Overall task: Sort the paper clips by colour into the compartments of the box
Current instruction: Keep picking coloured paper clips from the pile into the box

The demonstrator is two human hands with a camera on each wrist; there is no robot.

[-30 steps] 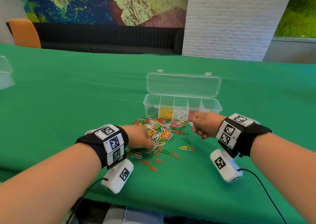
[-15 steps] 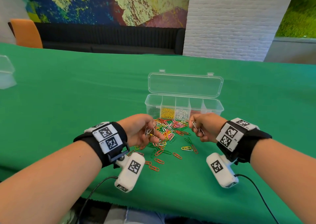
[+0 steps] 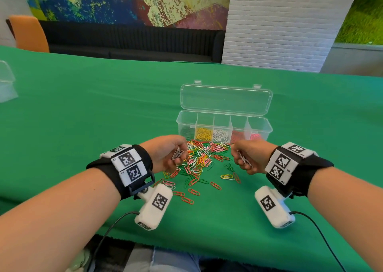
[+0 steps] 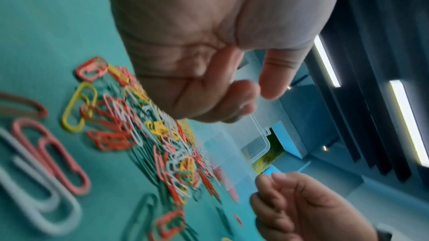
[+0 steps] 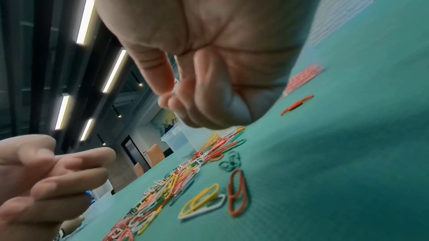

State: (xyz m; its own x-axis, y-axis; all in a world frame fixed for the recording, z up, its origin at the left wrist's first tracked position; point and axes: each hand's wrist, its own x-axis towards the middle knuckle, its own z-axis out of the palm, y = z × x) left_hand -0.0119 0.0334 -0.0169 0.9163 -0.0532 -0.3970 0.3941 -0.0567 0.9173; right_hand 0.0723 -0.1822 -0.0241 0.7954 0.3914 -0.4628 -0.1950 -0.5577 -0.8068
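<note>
White clips are pinched in the left hand, another bunch, probably white, in the right hand; both held above the loose pile before the box.

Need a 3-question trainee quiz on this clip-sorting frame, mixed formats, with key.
1. True or false: the lid of the box stands open.
2. Which colour fills the middle compartment? A) green B) white C) yellow
3. Fill in: the left hand and the right hand each hold a small bunch of white ____ above the loose pile on the green cloth.

Key: 1 true. 2 B. 3 paper clips.
</note>
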